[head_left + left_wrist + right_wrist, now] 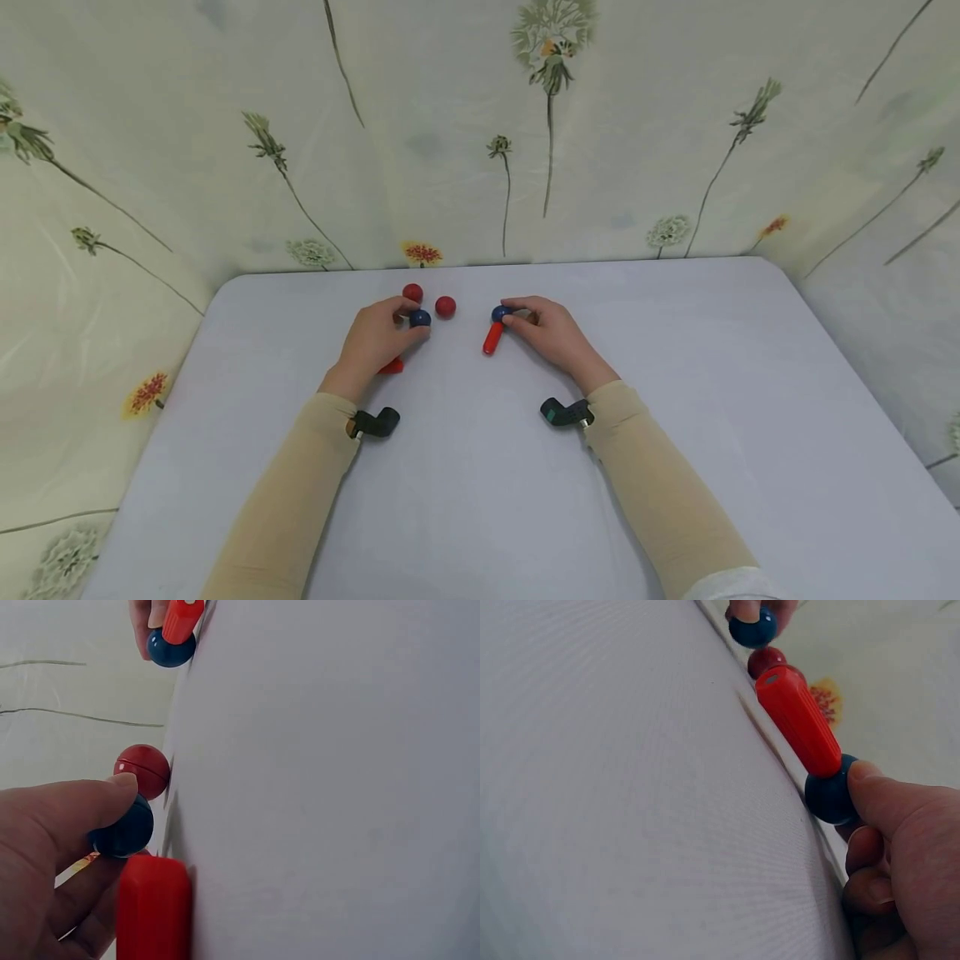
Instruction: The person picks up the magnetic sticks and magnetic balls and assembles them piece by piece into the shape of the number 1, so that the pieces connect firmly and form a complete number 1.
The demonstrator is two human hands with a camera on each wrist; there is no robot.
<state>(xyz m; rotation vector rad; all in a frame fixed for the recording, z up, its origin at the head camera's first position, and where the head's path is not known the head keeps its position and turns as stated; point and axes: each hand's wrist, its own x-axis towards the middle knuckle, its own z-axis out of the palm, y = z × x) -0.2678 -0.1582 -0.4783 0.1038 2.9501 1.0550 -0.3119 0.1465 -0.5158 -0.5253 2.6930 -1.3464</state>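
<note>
Broadly, a pale cloth [442,183] printed with dandelions and orange flowers hung beyond both hands and to either side of them. Below it spread a white desk [465,500], running under the hands and out past each one.

Next in size, two tan sleeves: the left sleeve [281,508] and the right sleeve [667,492], each leading up to its hand from the near side.

Left hand [375,337]: thumb and fingers parted only by a ball's breadth, pinching the left blue ball [421,320] at the fingertips. Right hand [551,333]: same kind of grip, thumb and fingers curled on the right blue ball [500,313]. The two hands faced each other, a stretch of desk between.

Black devices sat on the inner side of each wrist, the left device [377,422] and the right device [567,412].

Two red rods. The right rod [492,339] met the ball in the right hand and slanted from it toward the wearer. The left rod [392,367] lay partly hidden under the left hand; could not tell whether the palm touched it.

Smallest, two loose red balls: the farther red ball [412,292] just beyond the left fingers, the nearer red ball [445,307] between the hands, close to the left one's fingertips.
</note>
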